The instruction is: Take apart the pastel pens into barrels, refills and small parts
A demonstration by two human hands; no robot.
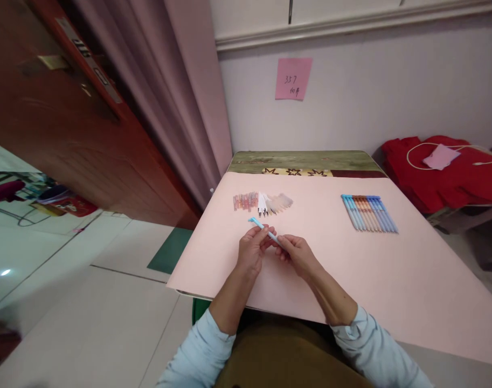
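Observation:
Both hands hold one light-blue pen [272, 236] above the near middle of the table, its blue top pointing up and left. My left hand [253, 249] is closed around the pen's upper part. At the lower end, my right hand [296, 253] pinches the tip, which its fingers partly hide. Just beyond my hands lie small groups of pen parts: reddish patterned pieces [246, 201], white refills with dark tips [262, 205], and translucent barrels [281, 202]. To the right, a neat row of pens [369, 214] in light blue, brown and darker blue lies side by side.
Pink paper [330, 280] covers most of the table, with a green wood-look strip [302, 160] bare at the back. Red cloth [411, 178] with a white cable sits beyond the right edge. A brown door [108, 134] and a curtain [189, 81] stand at left.

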